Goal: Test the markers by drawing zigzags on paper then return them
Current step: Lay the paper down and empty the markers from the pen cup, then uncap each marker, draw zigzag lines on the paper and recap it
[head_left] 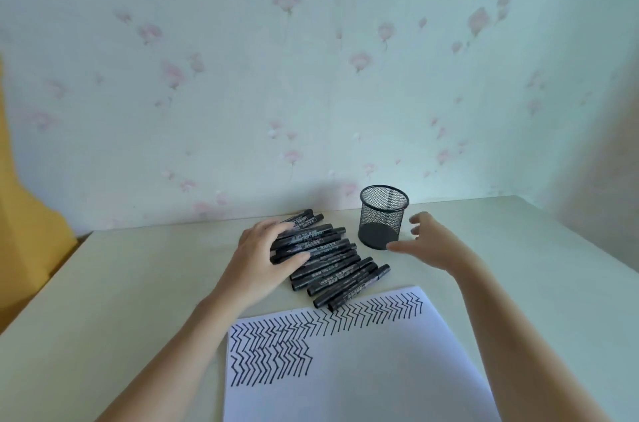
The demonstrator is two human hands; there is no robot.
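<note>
While the left hand (262,248) clutches and half hides several markers (332,266), the right hand (428,241) hovers spread, empty.

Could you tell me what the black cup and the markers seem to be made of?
The cup looks like black wire mesh, probably metal with a matt finish: you can see through its wall to the wallpaper behind, and its base is solid. The markers look like smooth black plastic with a slight sheen and light printed labels along their barrels. Neither material is certain from looks alone.
</note>
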